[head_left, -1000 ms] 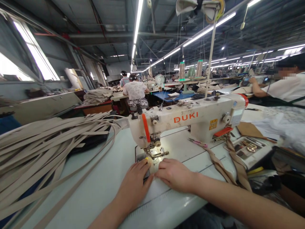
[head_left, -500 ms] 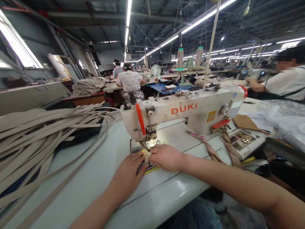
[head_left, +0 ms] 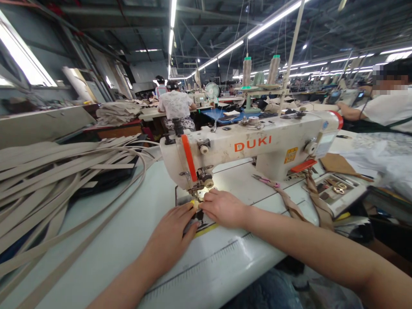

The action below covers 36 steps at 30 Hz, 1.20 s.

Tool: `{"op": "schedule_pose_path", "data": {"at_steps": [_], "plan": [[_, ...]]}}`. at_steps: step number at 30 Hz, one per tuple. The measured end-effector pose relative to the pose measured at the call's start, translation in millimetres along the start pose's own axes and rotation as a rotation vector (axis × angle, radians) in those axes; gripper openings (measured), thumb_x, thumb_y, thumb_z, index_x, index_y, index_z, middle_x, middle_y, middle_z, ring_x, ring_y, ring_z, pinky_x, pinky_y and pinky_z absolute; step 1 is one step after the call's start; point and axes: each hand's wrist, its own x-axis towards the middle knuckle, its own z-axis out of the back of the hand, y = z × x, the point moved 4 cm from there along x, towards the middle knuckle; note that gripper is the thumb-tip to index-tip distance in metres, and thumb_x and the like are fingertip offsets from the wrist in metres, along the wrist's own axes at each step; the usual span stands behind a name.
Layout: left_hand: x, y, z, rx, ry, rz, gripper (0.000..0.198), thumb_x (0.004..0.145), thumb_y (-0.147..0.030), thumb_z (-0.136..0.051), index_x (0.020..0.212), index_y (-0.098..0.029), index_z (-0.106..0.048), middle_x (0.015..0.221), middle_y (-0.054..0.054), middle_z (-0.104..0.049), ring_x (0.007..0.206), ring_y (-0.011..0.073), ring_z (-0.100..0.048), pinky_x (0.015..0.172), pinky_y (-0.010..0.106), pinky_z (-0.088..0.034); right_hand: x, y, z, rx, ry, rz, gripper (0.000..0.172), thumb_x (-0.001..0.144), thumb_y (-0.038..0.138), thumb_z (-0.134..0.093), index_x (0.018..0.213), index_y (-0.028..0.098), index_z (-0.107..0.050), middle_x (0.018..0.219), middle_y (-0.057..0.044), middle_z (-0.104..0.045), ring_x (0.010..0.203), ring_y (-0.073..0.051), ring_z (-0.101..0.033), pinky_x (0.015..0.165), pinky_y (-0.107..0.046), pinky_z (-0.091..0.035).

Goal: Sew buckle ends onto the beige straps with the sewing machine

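Observation:
Under the needle of a white sewing machine (head_left: 254,143) marked DUKI lies a small pale piece (head_left: 197,205), seemingly fabric, lit by the machine's lamp. My left hand (head_left: 170,227) rests flat to its left, fingertips touching its edge and thumb held apart. From the right, my right hand (head_left: 227,209) pinches the piece with bent fingers close to the presser foot (head_left: 200,195). Most of the piece is hidden by my fingers. Beside the left fingertips shows a small yellow part (head_left: 193,203).
Long beige strips (head_left: 38,189) heap on the table's left side. Pink-handled snips (head_left: 265,180), fabric ties (head_left: 317,197) and a tray (head_left: 349,199) with gold scissors lie right. Thread cones (head_left: 247,73) stand behind. A co-worker (head_left: 392,103) sits at right, others ahead.
The pale piece shows less between my hands, lying closer to the needle. My right fingers have shifted slightly. The whole view has turned a little.

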Motion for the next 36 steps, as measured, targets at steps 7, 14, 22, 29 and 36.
{"op": "schedule_pose_path", "data": {"at_steps": [7, 14, 22, 29, 36], "plan": [[7.9, 7.7, -1.9, -0.019, 0.015, 0.023, 0.039, 0.092, -0.036, -0.038, 0.110, -0.014, -0.065, 0.111, 0.013, -0.070, 0.103, 0.0260, -0.064, 0.092, 0.045, -0.052, 2.7, -0.7, 0.7, 0.047, 0.016, -0.042, 0.024, 0.094, 0.023, -0.041, 0.097, 0.014, -0.063, 0.091, -0.008, -0.061, 0.087, -0.022, -0.052, 0.076, -0.033, -0.044], [8.6, 8.9, -4.6, -0.008, 0.008, 0.017, 0.039, 0.092, -0.035, -0.039, 0.110, -0.012, -0.065, 0.109, 0.014, -0.070, 0.102, 0.0271, -0.064, 0.092, 0.046, -0.051, 2.7, -1.0, -0.5, 0.059, 0.013, -0.062, 0.023, 0.093, 0.022, -0.043, 0.093, 0.014, -0.064, 0.089, -0.008, -0.062, 0.086, -0.022, -0.052, 0.076, -0.033, -0.043], [16.1, 10.0, -3.6, -0.036, 0.007, 0.043, 0.038, 0.092, -0.036, -0.038, 0.106, -0.015, -0.066, 0.108, 0.013, -0.070, 0.101, 0.0265, -0.065, 0.090, 0.045, -0.052, 2.1, -2.9, 0.5, 0.085, 0.025, -0.077, 0.026, 0.095, 0.023, -0.041, 0.089, 0.015, -0.065, 0.090, -0.006, -0.063, 0.086, -0.020, -0.052, 0.076, -0.031, -0.042], [17.1, 11.4, -2.3, -0.039, -0.029, 0.034, 0.040, 0.093, -0.037, -0.036, 0.104, -0.015, -0.067, 0.105, 0.013, -0.071, 0.098, 0.0266, -0.066, 0.088, 0.046, -0.053, 1.5, -4.1, -2.2, 0.101, 0.013, -0.083, 0.027, 0.095, 0.024, -0.041, 0.091, 0.015, -0.066, 0.089, -0.006, -0.063, 0.085, -0.020, -0.051, 0.075, -0.031, -0.041], [17.3, 11.4, -3.4, -0.020, -0.018, 0.032, 0.038, 0.093, -0.036, -0.036, 0.103, -0.017, -0.067, 0.105, 0.012, -0.072, 0.098, 0.0260, -0.066, 0.089, 0.045, -0.053, 1.3, -4.5, -2.7, 0.114, 0.005, -0.086, 0.027, 0.095, 0.024, -0.041, 0.090, 0.016, -0.065, 0.090, -0.005, -0.062, 0.087, -0.020, -0.051, 0.077, -0.030, -0.041]]}}
